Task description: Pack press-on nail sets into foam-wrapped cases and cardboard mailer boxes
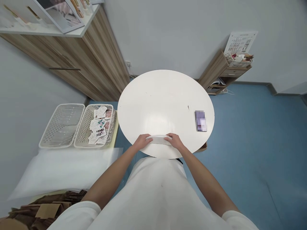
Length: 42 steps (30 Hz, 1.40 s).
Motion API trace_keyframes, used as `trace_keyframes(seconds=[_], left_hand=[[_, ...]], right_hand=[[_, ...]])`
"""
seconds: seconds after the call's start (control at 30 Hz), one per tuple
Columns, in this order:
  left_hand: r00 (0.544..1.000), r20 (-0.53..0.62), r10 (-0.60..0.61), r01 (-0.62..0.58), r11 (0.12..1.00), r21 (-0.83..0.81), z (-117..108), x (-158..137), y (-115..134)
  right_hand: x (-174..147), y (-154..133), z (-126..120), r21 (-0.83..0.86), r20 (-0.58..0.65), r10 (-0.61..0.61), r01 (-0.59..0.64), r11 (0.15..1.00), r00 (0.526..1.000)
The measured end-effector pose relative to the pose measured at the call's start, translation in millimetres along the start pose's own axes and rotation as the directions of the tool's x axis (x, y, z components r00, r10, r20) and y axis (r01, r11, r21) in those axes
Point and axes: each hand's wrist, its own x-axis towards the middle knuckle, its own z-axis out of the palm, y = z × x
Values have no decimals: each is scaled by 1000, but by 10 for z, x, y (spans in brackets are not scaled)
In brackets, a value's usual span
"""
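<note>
A narrow white strip (158,139) with a paler, slightly shiny upper edge lies over the near part of the round white table (163,84). Its exact kind cannot be made out. My left hand (142,141) grips its left end, fingers curled over the top. At the other end, my right hand (175,141) holds it the same way. Both hands are closed, and their thumbs are mostly hidden. Toward the table's right side, apart from my hands, lies a blurred purple and white item (200,121).
Left of the table stand a white basket (80,137) of small printed cards and another basket (48,127) with clear plastic pieces. Translucent white sheeting (64,169) lies nearer me. A wooden cabinet (100,54) rises behind left; a small shelf unit (214,68) stands behind right.
</note>
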Motion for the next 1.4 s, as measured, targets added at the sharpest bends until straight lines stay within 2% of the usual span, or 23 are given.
trace_keyframes(seconds=[0.2, 0.33, 0.53, 0.7, 0.77, 0.83, 0.87, 0.93, 1.0, 1.07, 1.17, 1.27, 1.4], left_hand=[[966, -112, -235, 234, 972, -19, 32, 122, -180], [951, -144, -273, 277, 961, 8, 42, 172, -158], [932, -146, -333, 346, 935, 73, 50, 196, -114], [919, -238, -316, 351, 929, 122, 123, 156, -112], [911, -341, -231, 298, 942, 157, 148, 124, -66], [915, -395, -77, 194, 945, 264, 172, 93, 19], [932, -363, 14, 117, 934, 337, 188, 79, 72], [968, -175, 179, -79, 883, 462, 235, 59, 177], [961, 53, 273, -259, 812, 523, 299, 50, 257], [944, 160, 289, -328, 759, 563, 365, 53, 290], [941, 171, 293, -335, 720, 608, 431, 65, 268], [934, 178, 309, -350, 694, 629, 450, 55, 227], [928, 201, 313, -367, 671, 645, 456, -22, 197]], right_hand=[[174, 86, 16, 39, 13, 52, -53, 998, 999], [237, 147, -17, 60, -1, 79, -79, 995, 997], [260, 257, -49, 35, -122, 100, -96, 995, 988], [163, 371, -59, -38, -257, 59, -72, 997, 964], [105, 421, -66, -48, -319, 78, -98, 994, 944], [66, 457, -65, -20, -354, 108, -123, 992, 929], [63, 464, -59, 1, -358, 120, -128, 992, 926], [92, 450, -39, 43, -348, 135, -128, 991, 928], [159, 401, -17, 90, -335, 161, -138, 986, 928], [229, 329, -8, 166, -318, 219, -173, 971, 922], [255, 226, -10, 256, -252, 262, -197, 946, 932], [149, 176, 22, 261, -203, 211, -155, 953, 956], [-89, 211, 160, 268, -266, 179, -106, 958, 947]])
